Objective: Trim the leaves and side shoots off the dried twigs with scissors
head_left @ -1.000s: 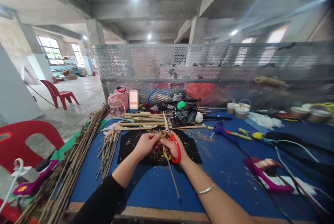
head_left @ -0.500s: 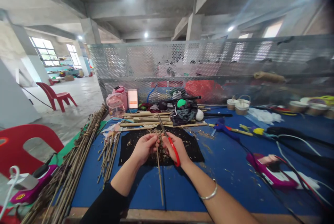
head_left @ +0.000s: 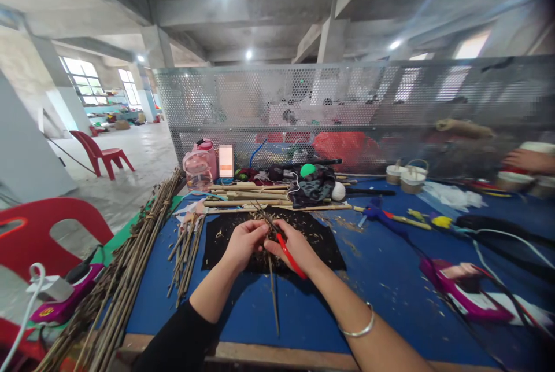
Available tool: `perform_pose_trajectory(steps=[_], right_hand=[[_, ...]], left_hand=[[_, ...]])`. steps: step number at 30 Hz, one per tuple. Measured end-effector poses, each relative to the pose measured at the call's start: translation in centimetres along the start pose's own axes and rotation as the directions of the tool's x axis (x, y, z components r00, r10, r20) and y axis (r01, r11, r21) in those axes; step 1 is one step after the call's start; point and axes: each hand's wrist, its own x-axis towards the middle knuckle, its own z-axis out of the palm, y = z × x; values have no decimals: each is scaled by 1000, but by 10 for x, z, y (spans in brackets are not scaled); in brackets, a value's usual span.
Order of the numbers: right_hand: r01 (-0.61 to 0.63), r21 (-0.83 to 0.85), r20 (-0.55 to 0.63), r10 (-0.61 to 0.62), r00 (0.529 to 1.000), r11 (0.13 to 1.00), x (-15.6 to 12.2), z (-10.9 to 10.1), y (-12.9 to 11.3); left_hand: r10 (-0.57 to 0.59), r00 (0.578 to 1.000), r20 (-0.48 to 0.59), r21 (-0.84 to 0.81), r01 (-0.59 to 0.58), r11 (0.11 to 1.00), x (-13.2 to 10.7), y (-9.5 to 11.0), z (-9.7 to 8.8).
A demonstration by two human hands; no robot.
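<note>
Over a black cloth [head_left: 325, 245] littered with shavings, both hands work close together. My left hand [head_left: 243, 243] is closed in a pinch on a thin stick [head_left: 273, 297] whose free end points toward me across the blue table [head_left: 373, 291]. My right hand [head_left: 295, 246] is wrapped round red-handled scissors [head_left: 288, 255], their blades lying low and pointing away to the left at the stick's far end. A silver bangle [head_left: 358, 326] sits on my right wrist.
Long twig bundles [head_left: 125, 273] line the table's left edge, short sticks [head_left: 186, 247] beside them. Bamboo rods [head_left: 247, 195], a pink jug [head_left: 197, 168], small tubs [head_left: 403, 178], purple glue guns [head_left: 459, 294] and cables lie around. A mesh screen [head_left: 347, 111] backs the table. Another person's hand [head_left: 526, 159] shows far right.
The scissors have tipped from upright to low and flat. The stick has swung from pointing right-down to nearly straight toward me. Another person's hand has come into view at far right.
</note>
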Motion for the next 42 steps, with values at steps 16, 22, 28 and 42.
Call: perform_pose_trajectory(steps=[16,22,28,42], right_hand=[[-17,-67,-22,16,1000,998,0,5,2],[-17,-187,-45,8,999,982,-1,3,4],[-76,-286,-29,71,997,955,0,2,0],[-38,-381,42,59,997,924,0,2,-4]], left_hand=[[5,991,-134,24,-2,1000,0,-6,6],[-20,997,-70,32,22,999,-4,-6,8],[-28,995,-97,112,39,993,-4,-7,4],[9,988,-157,99,7,995,-1,-9,0]])
